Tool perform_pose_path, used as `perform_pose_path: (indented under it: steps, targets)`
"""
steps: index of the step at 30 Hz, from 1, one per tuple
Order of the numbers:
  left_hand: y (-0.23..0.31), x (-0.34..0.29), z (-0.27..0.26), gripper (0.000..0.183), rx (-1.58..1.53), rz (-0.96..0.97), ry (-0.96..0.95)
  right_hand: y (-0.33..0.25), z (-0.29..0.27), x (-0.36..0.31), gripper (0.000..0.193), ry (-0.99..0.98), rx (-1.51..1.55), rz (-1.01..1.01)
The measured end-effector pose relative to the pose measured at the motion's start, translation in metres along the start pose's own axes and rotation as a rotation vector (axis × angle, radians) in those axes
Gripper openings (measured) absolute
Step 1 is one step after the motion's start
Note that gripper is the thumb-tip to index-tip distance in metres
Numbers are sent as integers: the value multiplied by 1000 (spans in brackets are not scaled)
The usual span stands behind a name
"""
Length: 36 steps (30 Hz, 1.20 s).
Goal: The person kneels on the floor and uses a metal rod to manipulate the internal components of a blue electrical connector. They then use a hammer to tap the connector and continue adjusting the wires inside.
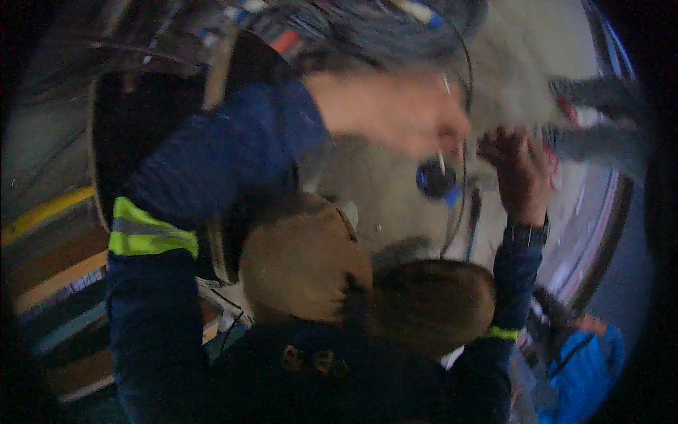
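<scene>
My left hand (pixel 406 107) pinched a thin white rod (pixel 442 164). My right hand (pixel 524 168) curled nearby, its hold impossible to tell.

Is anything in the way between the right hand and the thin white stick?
The left hand covers the middle of the thin white stick; beyond that, nothing visible blocks the gap to the right hand, though blur hides detail.

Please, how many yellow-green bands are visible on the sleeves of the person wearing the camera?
2: the wide band at the bend of the left sleeve, and the narrow band on the right sleeve. Others may be hidden.
</scene>
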<state>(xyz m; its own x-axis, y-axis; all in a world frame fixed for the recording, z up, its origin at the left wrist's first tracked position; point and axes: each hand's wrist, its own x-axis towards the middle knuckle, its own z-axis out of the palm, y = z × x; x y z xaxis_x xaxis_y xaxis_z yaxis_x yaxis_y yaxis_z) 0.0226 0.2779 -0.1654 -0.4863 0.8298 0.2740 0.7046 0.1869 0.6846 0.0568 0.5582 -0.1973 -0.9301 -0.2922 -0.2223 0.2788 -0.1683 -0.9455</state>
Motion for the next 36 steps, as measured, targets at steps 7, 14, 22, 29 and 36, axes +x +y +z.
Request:
perform_pose_path:
  steps: [7,14,22,29,36]
  targets:
    - [-9,-4,-44,15,-39,-107,162,13,-58,1,34,224,195,34]
    - [3,-2,-30,16,10,-188,167,180,-180,-102,37,607,-1028,114]
    - [9,-15,-39,18,225,-102,-168,296,-191,-280,26,1278,-1280,417]
    - [15,-9,-9,14,203,-130,-150,310,-327,-242,30,516,-1737,744]
    - [7,3,-4,13,193,3,-66,318,-428,-275,43,1137,-1522,979]
